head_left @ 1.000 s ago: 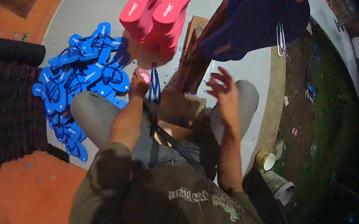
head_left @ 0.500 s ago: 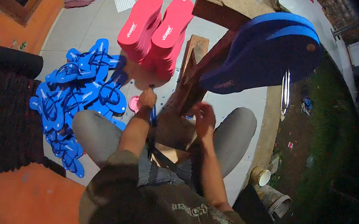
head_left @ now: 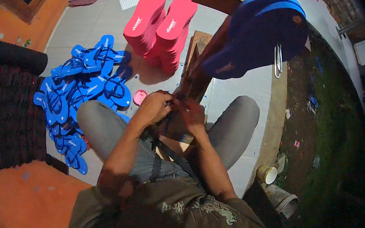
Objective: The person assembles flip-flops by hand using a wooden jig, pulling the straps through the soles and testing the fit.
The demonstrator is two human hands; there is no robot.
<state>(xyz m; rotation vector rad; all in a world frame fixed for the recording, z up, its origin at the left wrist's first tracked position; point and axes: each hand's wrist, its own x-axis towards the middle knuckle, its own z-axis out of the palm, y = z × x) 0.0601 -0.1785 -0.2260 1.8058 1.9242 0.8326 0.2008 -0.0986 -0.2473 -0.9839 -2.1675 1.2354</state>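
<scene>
My left hand [head_left: 155, 107] and my right hand [head_left: 191, 113] meet over my lap, beside the slanting beam of a wooden stand [head_left: 203, 75]. The fingers of both are bent and pinched together. What lies between them is small, dark and in shadow, and I cannot make it out. Black straps [head_left: 156, 162] hang down over my lap below the hands. Blue sandal soles [head_left: 255, 35] sit at the upper end of the stand, with thin metal prongs [head_left: 278, 60] sticking out underneath. A small round pink container [head_left: 140, 97] is on the floor just beyond my left hand.
Strapped blue sandals [head_left: 84, 87] lie heaped on the left. Two stacks of pink soles [head_left: 147, 19] stand ahead on the tiles. A dark stacked pile [head_left: 5, 119] is at far left. Tubs [head_left: 269, 174] stand by the floor's edge at right.
My left hand has come right and nearer my right hand, which has moved slightly left, so they now meet. The dark blue strip that hung below my left hand no longer shows clearly.
</scene>
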